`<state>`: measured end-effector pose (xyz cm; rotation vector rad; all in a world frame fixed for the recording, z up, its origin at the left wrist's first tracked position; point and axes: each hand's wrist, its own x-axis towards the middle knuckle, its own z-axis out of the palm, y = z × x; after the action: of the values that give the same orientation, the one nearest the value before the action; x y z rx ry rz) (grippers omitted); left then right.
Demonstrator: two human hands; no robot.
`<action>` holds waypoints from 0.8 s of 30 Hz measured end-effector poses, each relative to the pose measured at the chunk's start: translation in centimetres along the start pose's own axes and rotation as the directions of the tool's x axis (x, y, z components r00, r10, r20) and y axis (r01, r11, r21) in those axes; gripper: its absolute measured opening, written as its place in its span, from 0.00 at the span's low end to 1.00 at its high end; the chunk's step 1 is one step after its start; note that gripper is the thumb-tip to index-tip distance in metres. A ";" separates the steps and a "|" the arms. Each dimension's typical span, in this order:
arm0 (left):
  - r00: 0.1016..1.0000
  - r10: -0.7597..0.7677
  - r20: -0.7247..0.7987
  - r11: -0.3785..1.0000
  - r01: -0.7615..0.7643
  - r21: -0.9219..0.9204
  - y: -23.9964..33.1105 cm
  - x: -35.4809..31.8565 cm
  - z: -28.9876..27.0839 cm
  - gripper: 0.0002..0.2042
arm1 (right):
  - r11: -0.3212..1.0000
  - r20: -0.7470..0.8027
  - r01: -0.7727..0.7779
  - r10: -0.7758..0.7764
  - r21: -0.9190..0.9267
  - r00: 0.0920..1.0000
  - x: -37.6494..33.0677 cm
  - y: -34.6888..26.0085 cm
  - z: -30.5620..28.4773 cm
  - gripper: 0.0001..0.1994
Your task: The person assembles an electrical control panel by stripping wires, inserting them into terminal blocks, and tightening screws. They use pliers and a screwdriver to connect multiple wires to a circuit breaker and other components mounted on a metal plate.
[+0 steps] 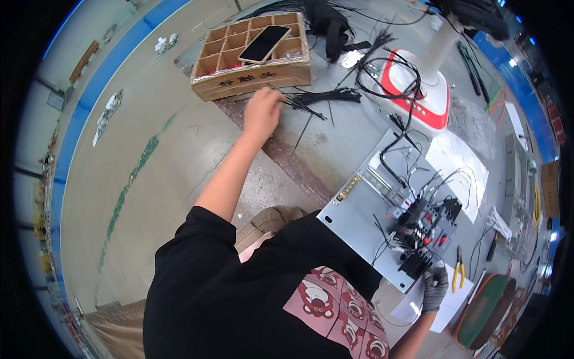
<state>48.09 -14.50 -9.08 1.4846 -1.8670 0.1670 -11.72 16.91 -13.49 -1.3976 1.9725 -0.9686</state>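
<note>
A box (215, 90) with a phone (265, 45) on top stands at 12 o'clock from the left hand (262, 115). Thin black ties (305, 108), stretched long from 10 to 4 o'clock, lie at 3 o'clock by its bent fingers; I can't tell if they pinch. The right hand (434, 290) curls near the plate (356, 218), grip hidden.

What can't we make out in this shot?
All in the head view:
- Whether the left hand holds the black strands: too small, blurred.
- What the gloved right hand holds, if anything: hidden by its own curl.
- Divided box compartments under the phone: covered by it.
- Black object, upper right: cut off by the top edge.
</note>
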 end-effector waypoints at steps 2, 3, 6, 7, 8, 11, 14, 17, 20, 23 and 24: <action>0.985 0.103 0.135 0.994 -0.100 -0.033 3.4 0.6 1.3 0.07 | 0.999 0.001 0.017 -0.017 -0.042 1.000 -0.3 -0.7 -0.3 0.11; 0.970 0.152 0.188 0.988 -0.146 -0.042 4.9 0.8 2.1 0.07 | 0.989 0.006 0.062 -0.061 -0.136 0.998 -0.4 -1.0 -0.5 0.10; 0.945 0.125 0.303 0.949 -0.202 0.240 4.8 1.3 4.4 0.07 | 0.950 0.026 0.175 -0.174 -0.258 0.984 -0.6 -4.1 -0.5 0.10; 0.936 0.134 0.326 0.957 -0.208 0.202 5.6 1.8 3.8 0.06 | 0.926 0.033 0.214 -0.214 -0.312 0.976 -1.1 -5.4 -1.0 0.11; 0.933 0.219 0.285 0.949 -0.272 0.159 5.6 1.9 3.2 0.05 | 0.916 -0.025 0.224 -0.246 -0.333 0.969 -1.7 -6.8 -1.4 0.11; 0.932 0.176 0.317 0.982 -0.186 0.004 8.3 1.8 -0.1 0.04 | 0.960 -0.280 0.186 -0.241 -0.208 0.929 -3.7 -10.3 -2.2 0.11; 0.913 0.112 0.392 0.961 0.000 -0.275 13.9 0.3 -5.3 0.04 | 0.958 -0.398 0.268 -0.285 -0.098 0.872 -5.7 -16.5 -0.6 0.10; 0.872 0.299 0.387 0.846 -0.055 -0.530 19.5 -1.6 -10.6 0.06 | 0.957 -0.196 0.289 -0.286 -0.013 0.938 -6.8 -25.2 4.0 0.12; 0.740 0.552 0.384 0.732 -0.209 -0.649 24.1 -3.5 -14.2 0.08 | 0.742 0.033 0.658 -0.659 -0.128 0.751 -4.0 -27.9 8.0 0.13; 0.708 0.580 0.403 0.683 -0.153 -0.714 25.4 -5.6 -14.3 0.09 | 0.707 0.054 0.706 -0.704 -0.047 0.709 -4.3 -26.5 9.4 0.13; 0.695 0.578 0.428 0.690 -0.135 -0.711 25.7 -6.1 -13.8 0.10 | 0.722 0.044 0.689 -0.688 -0.063 0.725 -4.9 -25.8 8.8 0.10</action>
<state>31.98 5.76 5.66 0.6615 -2.4079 -0.8207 11.10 14.02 1.86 -2.2581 1.4686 -1.1807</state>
